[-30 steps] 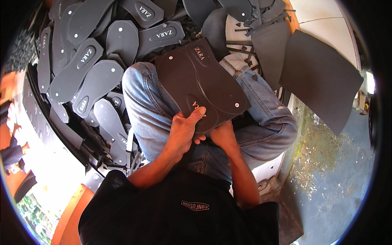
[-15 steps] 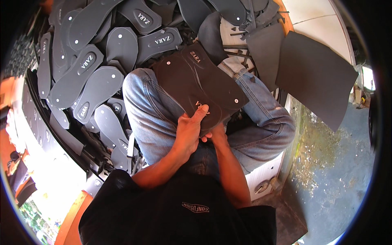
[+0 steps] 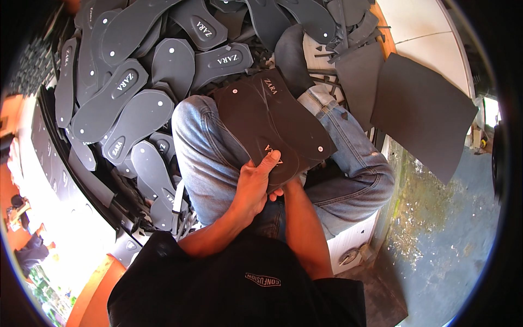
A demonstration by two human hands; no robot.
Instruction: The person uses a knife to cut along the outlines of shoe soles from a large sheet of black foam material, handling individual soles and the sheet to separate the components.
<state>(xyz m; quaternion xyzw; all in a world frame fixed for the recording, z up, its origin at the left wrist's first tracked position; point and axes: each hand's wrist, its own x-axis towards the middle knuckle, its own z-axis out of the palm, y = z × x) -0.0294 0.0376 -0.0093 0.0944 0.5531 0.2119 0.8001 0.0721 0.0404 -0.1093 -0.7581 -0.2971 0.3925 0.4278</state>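
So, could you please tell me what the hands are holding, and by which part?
A dark sheet with sole outlines lies on the lap. The left hand grips its near edge, thumb on top. The right hand is hidden under that edge, so its hold cannot be told.

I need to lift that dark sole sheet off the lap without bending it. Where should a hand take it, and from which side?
Probably the near edge of the dark sole sheet, coming from the person's side. That edge overhangs the jeans, and the left hand already pinches it there; the far end lies against the pile of grey soles.
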